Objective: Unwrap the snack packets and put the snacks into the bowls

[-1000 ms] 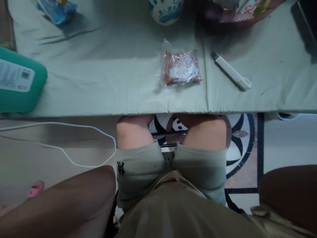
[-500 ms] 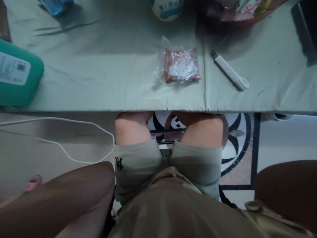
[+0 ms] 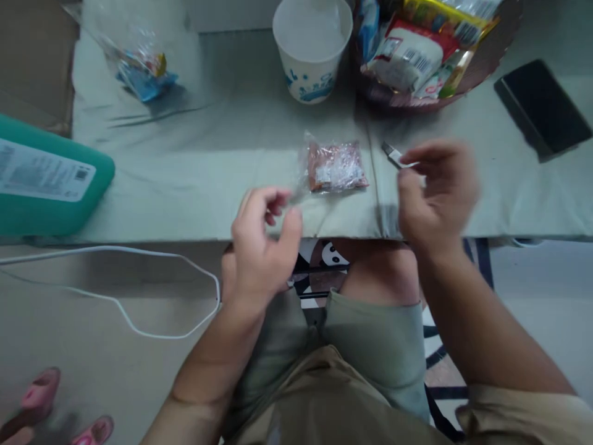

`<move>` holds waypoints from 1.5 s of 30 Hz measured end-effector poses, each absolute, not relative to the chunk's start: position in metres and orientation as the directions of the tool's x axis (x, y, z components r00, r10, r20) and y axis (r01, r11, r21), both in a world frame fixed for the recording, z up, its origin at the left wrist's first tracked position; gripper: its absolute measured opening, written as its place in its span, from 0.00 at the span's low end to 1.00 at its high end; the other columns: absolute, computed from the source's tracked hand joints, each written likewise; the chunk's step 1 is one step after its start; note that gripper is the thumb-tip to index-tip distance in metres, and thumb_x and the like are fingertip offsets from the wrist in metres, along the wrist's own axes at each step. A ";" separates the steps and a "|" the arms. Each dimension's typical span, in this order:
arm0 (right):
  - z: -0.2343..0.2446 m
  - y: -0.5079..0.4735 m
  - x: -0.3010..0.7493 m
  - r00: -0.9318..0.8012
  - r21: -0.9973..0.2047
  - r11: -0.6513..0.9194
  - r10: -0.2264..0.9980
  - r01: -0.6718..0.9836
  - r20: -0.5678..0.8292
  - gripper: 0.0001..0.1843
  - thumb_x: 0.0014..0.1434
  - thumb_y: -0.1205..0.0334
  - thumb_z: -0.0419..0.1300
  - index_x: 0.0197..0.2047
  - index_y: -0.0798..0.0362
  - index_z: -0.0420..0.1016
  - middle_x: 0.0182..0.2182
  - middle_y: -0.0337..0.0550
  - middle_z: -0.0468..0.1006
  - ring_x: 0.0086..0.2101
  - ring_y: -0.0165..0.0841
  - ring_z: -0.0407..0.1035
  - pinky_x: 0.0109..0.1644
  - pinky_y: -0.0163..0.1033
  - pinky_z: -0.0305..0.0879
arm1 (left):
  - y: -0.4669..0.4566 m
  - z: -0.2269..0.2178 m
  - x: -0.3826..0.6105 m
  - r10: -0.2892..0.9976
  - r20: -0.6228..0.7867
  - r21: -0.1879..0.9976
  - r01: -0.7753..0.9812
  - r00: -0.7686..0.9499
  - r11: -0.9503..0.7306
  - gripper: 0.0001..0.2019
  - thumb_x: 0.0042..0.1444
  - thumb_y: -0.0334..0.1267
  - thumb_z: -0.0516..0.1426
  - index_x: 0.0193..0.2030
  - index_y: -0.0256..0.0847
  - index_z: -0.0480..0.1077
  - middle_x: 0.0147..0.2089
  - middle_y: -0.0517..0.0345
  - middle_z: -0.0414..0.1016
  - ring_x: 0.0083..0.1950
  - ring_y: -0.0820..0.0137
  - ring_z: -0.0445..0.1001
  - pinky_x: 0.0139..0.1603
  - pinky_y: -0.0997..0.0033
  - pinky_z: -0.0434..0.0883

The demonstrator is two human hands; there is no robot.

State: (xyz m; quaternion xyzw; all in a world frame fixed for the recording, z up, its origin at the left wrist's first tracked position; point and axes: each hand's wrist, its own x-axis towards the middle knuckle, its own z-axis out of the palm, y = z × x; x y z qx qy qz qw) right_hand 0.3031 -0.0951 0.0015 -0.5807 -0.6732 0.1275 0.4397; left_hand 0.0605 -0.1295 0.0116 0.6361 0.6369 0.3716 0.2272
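A clear-wrapped reddish packet (image 3: 337,165) lies flat on the pale tablecloth (image 3: 194,185), set back from the table's front edge, a narrow strip of cloth between them. Broad bare cloth stretches leftward to the green plastic container (image 3: 55,213), which sits close to that edge. The left hand (image 3: 264,238) is at the edge, just short of the packet's near left corner; its fingers curl loosely, thumb apart, gripping nothing. The right hand (image 3: 438,191), blurred, is over the white USB stick (image 3: 395,156), fingers half bent with a gap to the thumb; whether it touches the stick cannot be told. Behind the packet, the printed paper cup (image 3: 309,83) and the snack bowl (image 3: 495,59) limit the room; a dark phone (image 3: 546,108) lies farther right.
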 end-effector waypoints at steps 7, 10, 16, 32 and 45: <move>-0.051 -0.062 0.279 -0.084 -0.648 0.305 0.934 0.698 0.348 0.34 0.62 0.55 0.60 0.69 0.47 0.57 0.64 0.57 0.67 0.59 0.50 0.68 0.58 0.59 0.72 | -0.059 -0.028 0.081 0.995 0.082 0.722 0.685 0.055 -0.097 0.38 0.54 0.57 0.68 0.65 0.40 0.65 0.63 0.40 0.74 0.66 0.48 0.72 0.67 0.49 0.70; -0.049 -0.067 0.270 -0.075 -0.652 0.245 0.958 0.717 0.277 0.37 0.60 0.53 0.61 0.70 0.50 0.56 0.58 0.57 0.70 0.54 0.49 0.71 0.57 0.59 0.73 | -0.051 -0.036 0.088 0.956 0.246 0.774 0.562 0.158 -0.292 0.26 0.60 0.43 0.65 0.63 0.45 0.66 0.61 0.47 0.76 0.62 0.57 0.75 0.65 0.56 0.72; -0.038 -0.071 0.272 -0.107 -0.645 0.284 0.948 0.709 0.300 0.39 0.55 0.50 0.66 0.67 0.51 0.63 0.57 0.57 0.70 0.57 0.53 0.67 0.62 0.63 0.68 | -0.048 -0.046 0.083 0.873 0.426 0.741 0.462 0.237 -0.487 0.13 0.60 0.29 0.58 0.50 0.43 0.76 0.55 0.53 0.79 0.59 0.61 0.77 0.64 0.57 0.73; -0.050 -0.049 0.263 -0.121 -0.712 0.504 0.848 0.489 0.517 0.12 0.50 0.71 0.56 0.35 0.45 0.73 0.43 0.40 0.84 0.50 0.41 0.76 0.68 0.56 0.65 | -0.049 -0.054 0.092 0.909 0.410 0.811 0.426 0.076 -0.401 0.18 0.55 0.28 0.60 0.52 0.44 0.72 0.56 0.50 0.69 0.57 0.65 0.75 0.54 0.66 0.79; -0.046 -0.039 0.256 0.087 -0.740 0.450 0.824 0.500 0.560 0.09 0.56 0.66 0.59 0.39 0.46 0.76 0.48 0.47 0.75 0.56 0.43 0.71 0.70 0.59 0.63 | -0.023 -0.006 0.102 0.957 -0.061 0.994 0.103 0.285 0.032 0.10 0.68 0.43 0.50 0.48 0.45 0.70 0.52 0.54 0.78 0.39 0.71 0.79 0.34 0.72 0.77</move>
